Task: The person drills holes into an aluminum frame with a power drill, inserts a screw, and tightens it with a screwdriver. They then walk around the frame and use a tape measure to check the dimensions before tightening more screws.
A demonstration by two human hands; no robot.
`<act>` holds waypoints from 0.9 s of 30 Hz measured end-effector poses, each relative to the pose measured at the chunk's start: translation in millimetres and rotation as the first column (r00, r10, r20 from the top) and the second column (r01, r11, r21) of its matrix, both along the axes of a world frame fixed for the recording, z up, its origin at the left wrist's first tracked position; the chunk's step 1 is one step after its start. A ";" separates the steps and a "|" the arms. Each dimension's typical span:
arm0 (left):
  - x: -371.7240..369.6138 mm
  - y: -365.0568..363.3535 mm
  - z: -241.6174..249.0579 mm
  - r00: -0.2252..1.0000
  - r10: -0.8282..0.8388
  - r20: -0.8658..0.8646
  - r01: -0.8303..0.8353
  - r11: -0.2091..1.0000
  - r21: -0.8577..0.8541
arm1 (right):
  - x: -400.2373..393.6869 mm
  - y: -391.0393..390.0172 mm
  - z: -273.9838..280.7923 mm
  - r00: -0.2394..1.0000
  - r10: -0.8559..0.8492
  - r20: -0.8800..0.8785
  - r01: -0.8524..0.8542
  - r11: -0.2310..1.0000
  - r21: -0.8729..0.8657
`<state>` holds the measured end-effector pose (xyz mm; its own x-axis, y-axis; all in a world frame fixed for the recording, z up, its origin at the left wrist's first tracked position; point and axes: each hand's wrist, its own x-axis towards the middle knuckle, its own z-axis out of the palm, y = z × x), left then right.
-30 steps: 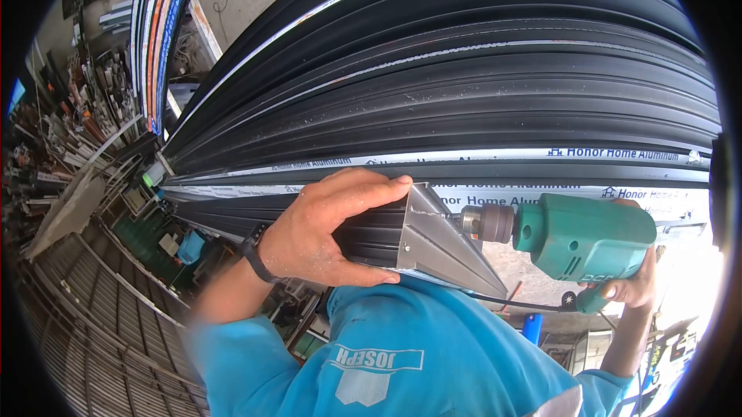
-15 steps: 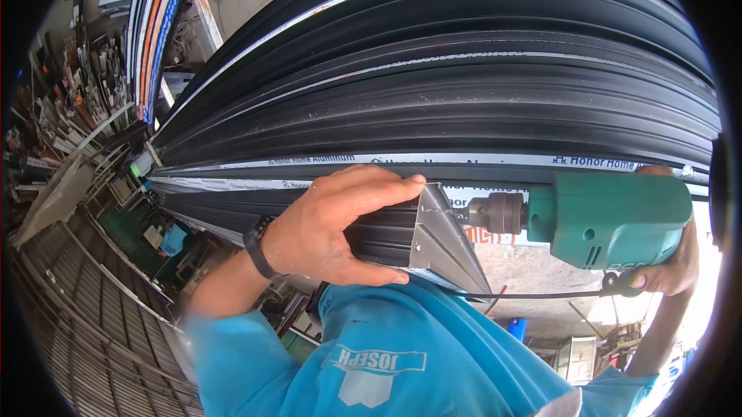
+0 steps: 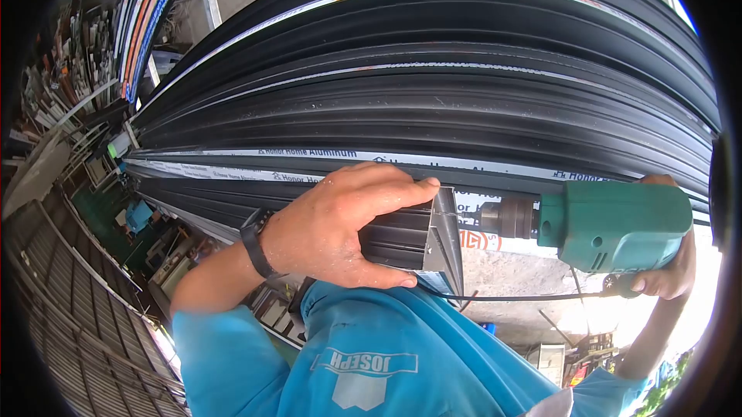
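My left hand (image 3: 340,224), with a black watch (image 3: 255,243) at the wrist, is clamped around the end of a black ribbed aluminum profile (image 3: 396,239). Its thumb lies on the near side, its fingers on the far side. A bare-metal angled piece (image 3: 443,235) sits against that end. My right hand (image 3: 671,274) grips a green power drill (image 3: 626,224) held sideways. From its dark chuck (image 3: 510,217), a thin bit points left to the metal piece, at or very close to its surface; contact is hard to make out.
Long black aluminum profiles (image 3: 433,96) with printed film strips lie stacked just beyond my hands. A black power cord (image 3: 525,299) runs below the drill. Offcuts (image 3: 66,81) are piled at the far left, near a corrugated metal sheet (image 3: 69,324).
The view has shifted slightly. The drill stays level, its bit still at the metal piece, which shows at a narrower angle. Both hands keep their grips.
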<state>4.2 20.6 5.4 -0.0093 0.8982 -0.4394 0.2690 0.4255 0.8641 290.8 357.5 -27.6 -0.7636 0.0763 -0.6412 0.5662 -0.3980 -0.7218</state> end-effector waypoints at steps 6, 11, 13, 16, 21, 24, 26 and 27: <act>-1.4 0.5 1.1 1.000 -0.002 0.013 0.002 1.000 -0.016 | -5.7 -2.7 16.5 0.997 -0.019 0.073 0.013 0.996 0.089; -1.0 0.0 -1.3 1.000 0.011 0.029 -0.011 1.000 0.003 | -9.4 -1.8 25.5 0.993 0.002 0.118 -0.016 0.993 0.114; -0.9 -0.6 -1.8 1.000 0.011 0.025 -0.011 1.000 0.011 | -8.0 -2.7 24.1 0.995 0.004 0.099 -0.017 0.992 0.125; 0.1 -1.0 -2.6 1.000 0.010 0.023 -0.010 1.000 0.020 | -4.9 -3.3 22.5 0.997 -0.003 0.073 -0.008 0.991 0.137; -0.3 -0.3 -2.2 1.000 0.000 0.029 0.000 1.000 0.005 | -7.3 -4.8 23.9 0.998 0.012 0.059 -0.021 0.989 0.146; -0.4 0.4 -0.6 0.999 -0.002 0.035 0.003 1.000 -0.017 | -7.9 -6.2 27.5 0.999 0.028 0.034 -0.034 0.980 0.197; -0.4 -0.2 -1.1 0.999 0.002 0.033 -0.002 1.000 -0.003 | -5.0 -6.8 29.6 0.999 0.054 0.002 -0.052 0.962 0.268; -0.4 -0.6 -1.7 0.999 0.005 0.032 -0.005 1.000 0.004 | -4.0 -3.5 27.3 0.989 0.129 -0.078 -0.097 0.943 0.319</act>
